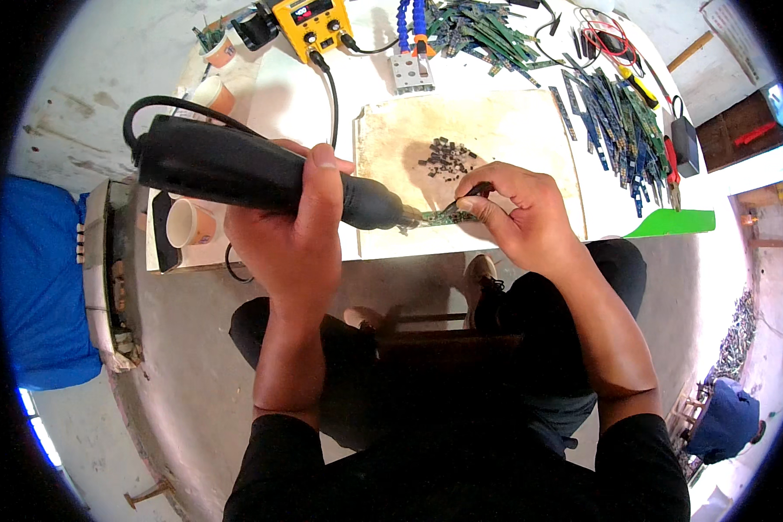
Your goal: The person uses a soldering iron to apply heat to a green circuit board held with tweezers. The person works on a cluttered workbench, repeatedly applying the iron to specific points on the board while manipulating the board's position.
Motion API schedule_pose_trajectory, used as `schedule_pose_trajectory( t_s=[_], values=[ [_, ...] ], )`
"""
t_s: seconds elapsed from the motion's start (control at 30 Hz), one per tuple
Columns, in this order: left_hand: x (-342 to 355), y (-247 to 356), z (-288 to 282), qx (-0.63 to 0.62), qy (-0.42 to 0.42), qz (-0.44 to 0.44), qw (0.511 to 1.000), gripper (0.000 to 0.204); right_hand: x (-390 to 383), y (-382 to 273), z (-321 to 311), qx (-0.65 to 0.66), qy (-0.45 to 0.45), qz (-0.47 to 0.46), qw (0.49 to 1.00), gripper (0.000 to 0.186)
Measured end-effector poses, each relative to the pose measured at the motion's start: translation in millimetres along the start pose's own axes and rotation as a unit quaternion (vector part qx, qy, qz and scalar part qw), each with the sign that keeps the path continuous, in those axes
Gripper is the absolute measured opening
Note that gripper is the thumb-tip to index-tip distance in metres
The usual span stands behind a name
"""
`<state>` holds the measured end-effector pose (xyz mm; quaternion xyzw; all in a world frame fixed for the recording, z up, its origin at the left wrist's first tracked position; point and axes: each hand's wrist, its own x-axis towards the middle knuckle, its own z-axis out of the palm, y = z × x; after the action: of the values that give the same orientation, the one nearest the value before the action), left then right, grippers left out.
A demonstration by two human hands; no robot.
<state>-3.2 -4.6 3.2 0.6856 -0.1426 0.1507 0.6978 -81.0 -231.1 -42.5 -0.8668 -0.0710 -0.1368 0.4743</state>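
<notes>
My left hand (296,217) is wrapped around a thick black handheld tool (213,161) with a cable at its back. Its metal tip (409,217) touches or nearly touches a narrow green circuit board strip (444,217) at the front of the worn beige board (531,130). My right hand (513,209) pinches the strip's right end, along with a small dark item (478,190) that I cannot make out clearly. Just behind my hands, small black pieces (445,158) lie scattered on the board.
Circuit strips (618,130) lie piled right and behind (478,35). A yellow control unit (311,26), blue-hosed fixture (411,70), paper cups (190,224), red-handled tool (672,174) and green sheet (670,222) share the white table (278,244). A person in blue (718,418) is at lower right.
</notes>
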Motion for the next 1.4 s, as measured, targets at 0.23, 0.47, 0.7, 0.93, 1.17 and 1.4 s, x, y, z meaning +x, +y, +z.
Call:
schedule_pose_trajectory(
  t_s=[0.23,0.47,0.7,0.93,1.17,1.4],
  values=[
    [0.4,-5.4,-3.1,-0.003,-0.018,0.016,1.000,0.005,-0.9,-4.3,-2.2,0.022,-0.003,-0.007,1.000,0.010],
    [-1.4,-3.0,7.1,-0.022,-0.019,-0.003,1.000,0.006,-2.1,-2.0,-6.2,0.021,0.016,-0.032,0.999,0.015],
    [-3.6,-8.5,8.1,-0.004,-0.031,0.026,0.999,0.006,-3.1,-2.8,-12.1,0.018,0.001,-0.010,1.000,0.005],
    [-5.9,-5.9,4.6,-0.007,-0.034,0.016,0.999,0.007,-2.2,-5.2,-10.8,0.028,0.001,-0.010,1.000,0.011],
    [-5.5,-5.9,6.0,-0.004,-0.031,0.035,0.999,0.006,-2.1,-6.9,-10.3,0.012,0.005,-0.013,1.000,0.007],
    [-6.2,-6.1,6.7,-0.014,-0.028,0.041,0.999,0.006,-2.4,-5.2,-9.3,0.013,0.009,-0.014,1.000,0.007]
  ],
)
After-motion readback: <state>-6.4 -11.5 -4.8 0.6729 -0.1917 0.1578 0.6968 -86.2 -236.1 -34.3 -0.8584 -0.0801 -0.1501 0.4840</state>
